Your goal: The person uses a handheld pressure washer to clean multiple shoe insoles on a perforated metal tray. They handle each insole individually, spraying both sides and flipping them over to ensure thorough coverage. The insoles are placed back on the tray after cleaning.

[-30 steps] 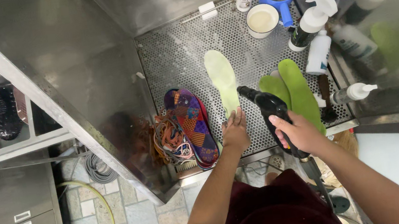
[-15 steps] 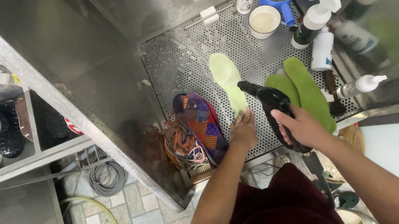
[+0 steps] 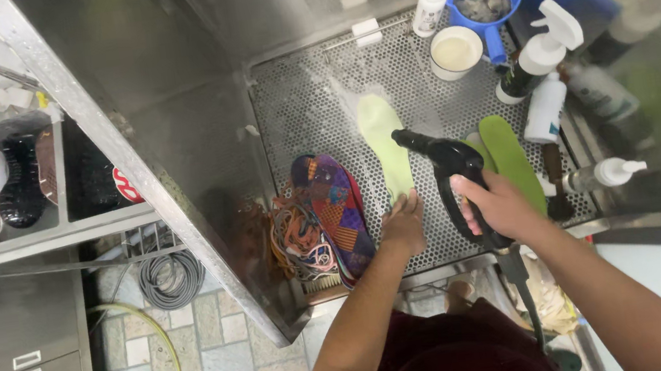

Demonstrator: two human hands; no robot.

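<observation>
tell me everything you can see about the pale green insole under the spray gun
The pale green insole is a thin, flat, foot-shaped pad, light yellow-green, seemingly foam. It lies lengthwise on the perforated metal tray, toe end away from the person, a whitish wet or foamy patch around its far end. The left hand presses on its near end. The black spray gun, held by the right hand, points its nozzle over its middle.
</observation>
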